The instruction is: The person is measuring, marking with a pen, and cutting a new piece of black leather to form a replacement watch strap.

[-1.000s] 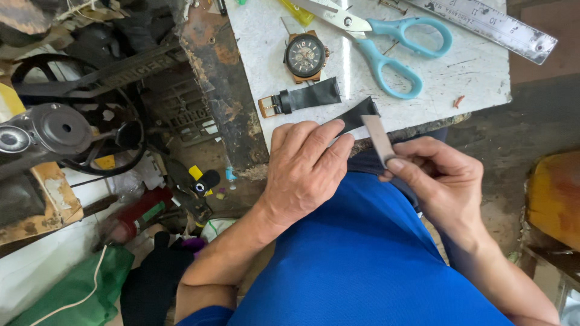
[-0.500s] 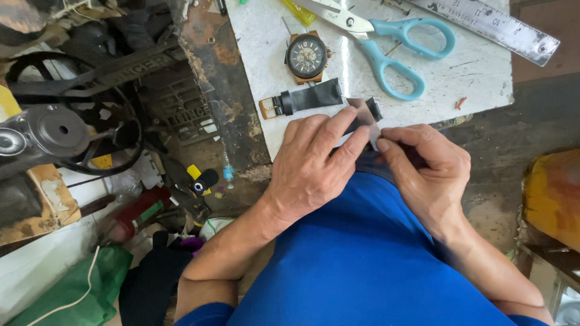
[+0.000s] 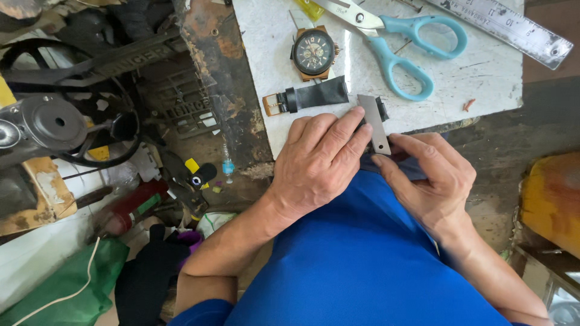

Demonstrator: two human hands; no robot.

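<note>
Pressing down at a scuffed white worktop's (image 3: 483, 90) near edge, the left hand (image 3: 320, 163) pins a black strap piece (image 3: 382, 110) while a flat metal blade (image 3: 373, 122) is pinched in the right hand (image 3: 432, 181); a cluttered workshop floor (image 3: 199, 151) is seen alongside.

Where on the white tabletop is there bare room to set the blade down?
Bare patch: the right part of the tabletop, between the scissors, the ruler and the front edge. Crowded: the watch, buckle strap and both hands holding the blade.
</note>
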